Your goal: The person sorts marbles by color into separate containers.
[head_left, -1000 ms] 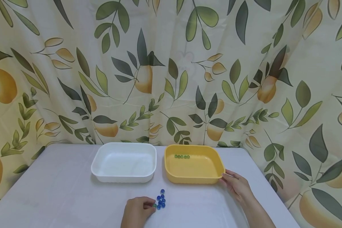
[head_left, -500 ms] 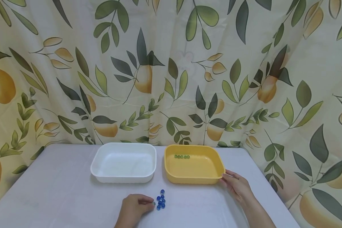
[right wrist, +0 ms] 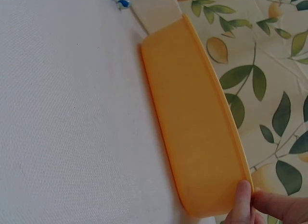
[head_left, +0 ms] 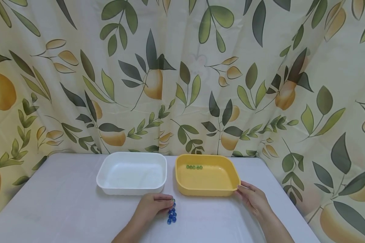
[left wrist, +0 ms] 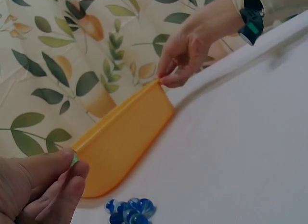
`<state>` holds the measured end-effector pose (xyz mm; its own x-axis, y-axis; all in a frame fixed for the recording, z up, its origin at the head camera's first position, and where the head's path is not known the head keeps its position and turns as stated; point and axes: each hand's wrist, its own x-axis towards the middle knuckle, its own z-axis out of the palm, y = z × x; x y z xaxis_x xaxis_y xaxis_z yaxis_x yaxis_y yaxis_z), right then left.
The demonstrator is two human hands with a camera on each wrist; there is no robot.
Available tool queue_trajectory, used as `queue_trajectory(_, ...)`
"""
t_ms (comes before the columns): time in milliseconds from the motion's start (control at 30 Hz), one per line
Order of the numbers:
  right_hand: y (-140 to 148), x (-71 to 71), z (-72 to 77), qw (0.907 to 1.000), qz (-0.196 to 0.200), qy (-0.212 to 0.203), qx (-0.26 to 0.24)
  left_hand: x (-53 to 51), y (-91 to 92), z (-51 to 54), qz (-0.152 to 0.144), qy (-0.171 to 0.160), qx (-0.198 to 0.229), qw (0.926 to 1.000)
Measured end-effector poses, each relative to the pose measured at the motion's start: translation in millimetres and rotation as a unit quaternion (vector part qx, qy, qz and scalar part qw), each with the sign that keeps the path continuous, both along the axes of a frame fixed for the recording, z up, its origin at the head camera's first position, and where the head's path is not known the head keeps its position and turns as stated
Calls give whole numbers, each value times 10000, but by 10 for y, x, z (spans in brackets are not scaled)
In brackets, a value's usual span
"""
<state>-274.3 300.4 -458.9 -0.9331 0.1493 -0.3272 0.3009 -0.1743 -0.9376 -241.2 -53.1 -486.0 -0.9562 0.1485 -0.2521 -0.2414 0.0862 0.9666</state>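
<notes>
Between thumb and fingers my left hand (head_left: 152, 206) pinches a green marble (left wrist: 74, 159), mostly covered by the fingertips. It is held up off the table, just beyond a small cluster of blue marbles (head_left: 172, 216), some partly behind the hand in the head view. My right hand (head_left: 256, 199) grips the near right corner of a yellow tray (head_left: 207, 192), thumb and fingers on its rim. Inside that tray, several green marbles (head_left: 194, 167) lie in a row near the back left.
A white tray (head_left: 130, 191) stands left of the yellow one, a narrow gap between them. Both rest on a white-covered table (head_left: 64, 202). Behind it hangs a curtain (head_left: 188, 101) printed with leaves and fruit.
My left hand has lifted the green marble from beside the blue cluster and moved it forward and right, towards the trays. The right hand and both trays stay in place.
</notes>
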Motion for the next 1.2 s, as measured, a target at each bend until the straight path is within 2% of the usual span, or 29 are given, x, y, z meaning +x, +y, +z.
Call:
queue_trajectory(133,7,6,-8,10000,3,26,-8,-87,109,120,50,-257,184,9995)
queue_trajectory(300,13,4,-9,10000,-28,-2,3,-174,210,300,20,-141,239,9996)
queue_trajectory(400,19,6,-13,10000,-31,6,13,-243,274,397,57,-98,413,9991)
queue_trajectory(533,21,12,-18,10000,-13,40,2,-365,350,476,202,-191,440,9986)
queue_trajectory(733,14,16,-2,10000,-23,6,44,-554,431,531,360,-284,294,9985)
queue_trajectory(1000,6,6,5,9998,-83,-161,105,-807,512,501,559,-206,63,9982)
queue_trajectory(1200,7,-3,7,9996,-101,-214,131,-892,579,490,710,-310,-141,9969)
